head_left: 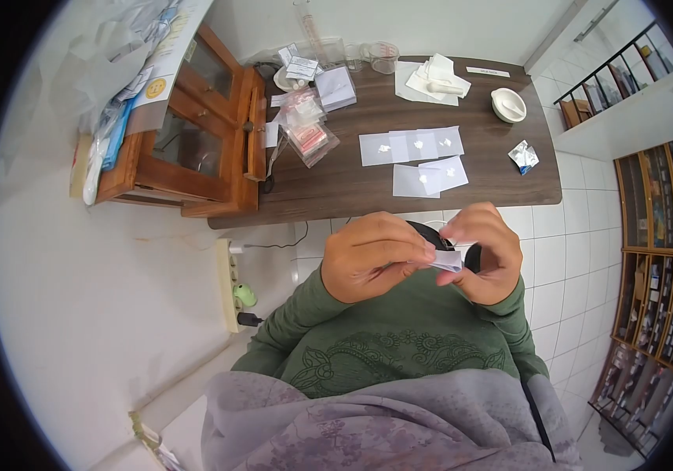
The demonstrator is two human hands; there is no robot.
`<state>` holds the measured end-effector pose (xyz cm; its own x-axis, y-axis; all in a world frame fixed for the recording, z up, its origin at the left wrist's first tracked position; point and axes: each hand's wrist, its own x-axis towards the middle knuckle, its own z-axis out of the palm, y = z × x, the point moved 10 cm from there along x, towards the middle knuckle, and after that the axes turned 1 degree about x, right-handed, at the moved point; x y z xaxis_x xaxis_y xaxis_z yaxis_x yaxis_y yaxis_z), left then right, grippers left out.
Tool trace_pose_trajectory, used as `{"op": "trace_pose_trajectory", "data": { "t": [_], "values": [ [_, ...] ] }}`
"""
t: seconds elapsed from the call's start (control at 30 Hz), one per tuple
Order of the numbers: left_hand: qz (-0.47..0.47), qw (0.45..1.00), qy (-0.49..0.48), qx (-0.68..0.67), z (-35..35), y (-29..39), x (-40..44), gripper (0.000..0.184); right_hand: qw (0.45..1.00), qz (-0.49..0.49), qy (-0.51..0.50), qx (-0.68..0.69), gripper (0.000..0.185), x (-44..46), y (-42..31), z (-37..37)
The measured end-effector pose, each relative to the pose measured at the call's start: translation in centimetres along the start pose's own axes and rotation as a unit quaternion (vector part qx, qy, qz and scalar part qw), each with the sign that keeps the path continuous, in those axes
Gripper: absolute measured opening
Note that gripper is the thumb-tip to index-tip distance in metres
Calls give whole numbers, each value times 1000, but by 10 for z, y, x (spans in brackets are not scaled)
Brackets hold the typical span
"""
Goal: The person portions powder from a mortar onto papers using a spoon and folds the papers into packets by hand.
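A small folded white paper (448, 261) is pinched at its left end between the thumb and fingers of my left hand (375, 257). My right hand (487, 253) curves around the other end, its thumb by the paper's lower edge and its fingers apart above it. Both hands are raised in front of my body, short of the table's front edge. Beyond them, several flat paper squares (409, 180) lie on the dark wooden table (336, 188), each visible heap of white powder (419, 144) sitting near a square's middle.
A white mortar (508, 105) and a torn foil packet (523, 157) are at the table's right. White cloths (437, 77) lie at the back. Plastic bags (310, 133), a paper stack (335, 86) and glass beakers (384, 57) stand near the wooden cabinet (187, 145) on the left.
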<state>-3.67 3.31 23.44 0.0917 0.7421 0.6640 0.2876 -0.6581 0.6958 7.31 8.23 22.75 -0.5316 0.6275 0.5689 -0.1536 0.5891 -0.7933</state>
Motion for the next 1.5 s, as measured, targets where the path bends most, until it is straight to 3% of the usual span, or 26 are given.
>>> {"op": "trace_pose_trajectory", "data": {
  "t": [0.1,0.2,0.3,0.5,0.7,0.8,0.9,1.0,1.1,1.2,1.3,1.4,1.5],
  "values": [
    [45,998,12,42,-3,10,0,12,982,78,22,171,39,-10,21,0],
    [84,995,11,61,-3,16,-3,13,946,99,17,307,34,-14,27,3],
    [91,993,8,79,-1,21,-3,23,940,145,-12,307,28,-14,29,9],
    [120,989,3,81,1,25,-5,23,936,144,-156,282,22,-6,22,22],
    [145,982,11,119,0,30,-8,23,883,192,-172,392,13,-12,24,37],
    [152,981,14,123,0,32,-8,23,873,171,-190,416,11,-13,23,41],
    [156,980,12,127,-1,33,-9,22,816,178,-179,521,11,-15,28,44],
    [144,977,-9,155,-2,33,-7,22,815,210,-115,527,14,-10,33,38],
    [145,971,-31,190,1,35,-7,22,847,274,-129,437,20,-16,33,40],
    [136,969,-47,200,3,31,-3,27,877,267,-73,392,29,-20,37,31],
    [58,985,59,155,-10,15,-5,32,920,214,-8,330,29,-15,34,15],
    [-124,990,63,29,-16,-18,-4,27,945,166,34,281,25,-15,28,6],
    [-129,987,9,-97,-2,-26,-8,30,955,152,56,248,22,-17,25,2]
  ]
}}
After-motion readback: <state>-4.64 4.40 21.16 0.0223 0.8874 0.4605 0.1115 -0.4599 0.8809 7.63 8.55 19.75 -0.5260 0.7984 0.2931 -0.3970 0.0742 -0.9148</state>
